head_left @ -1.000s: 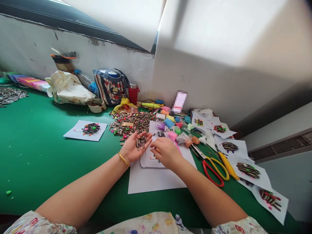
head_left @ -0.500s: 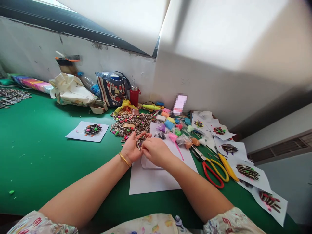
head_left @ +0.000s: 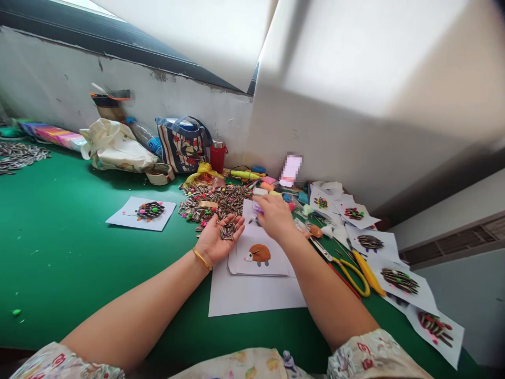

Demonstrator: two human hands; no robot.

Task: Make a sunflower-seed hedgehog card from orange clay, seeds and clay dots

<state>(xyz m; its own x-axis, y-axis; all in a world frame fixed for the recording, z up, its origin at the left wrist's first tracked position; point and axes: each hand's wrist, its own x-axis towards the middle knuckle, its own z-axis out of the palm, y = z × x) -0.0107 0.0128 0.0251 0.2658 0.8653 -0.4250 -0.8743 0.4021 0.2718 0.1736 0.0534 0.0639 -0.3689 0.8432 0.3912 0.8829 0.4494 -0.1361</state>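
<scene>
My left hand (head_left: pixel 221 238) is palm up and cupped, with a small heap of striped sunflower seeds (head_left: pixel 228 230) lying in it. My right hand (head_left: pixel 276 215) hangs over the small bags of coloured clay, its fingertips by a purple bag (head_left: pixel 257 207). Its thumb and forefinger look apart, though its other fingers are partly hidden. Between my forearms, a white card (head_left: pixel 244 264) bears a flat brown hedgehog (head_left: pixel 260 253) with a white face, pink nose and grey feet. A dark seed-like piece shows near its head. The card rests on a larger white sheet (head_left: pixel 252 300).
A seed pile (head_left: pixel 232 200) with coloured bits lies behind my left hand. Scissors (head_left: pixel 351 273) and a yellow cutter (head_left: pixel 369 271) lie right, beside finished hedgehog cards (head_left: pixel 400 281). Another hedgehog card (head_left: pixel 158 225) is left. Bags (head_left: pixel 183 145) and a red flask (head_left: pixel 217 157) stand by the wall.
My right hand has moved from the seeds in my left palm, up and right to the clay bags. The hedgehog card is now uncovered. My left hand stays in place, fingers spread more flat.
</scene>
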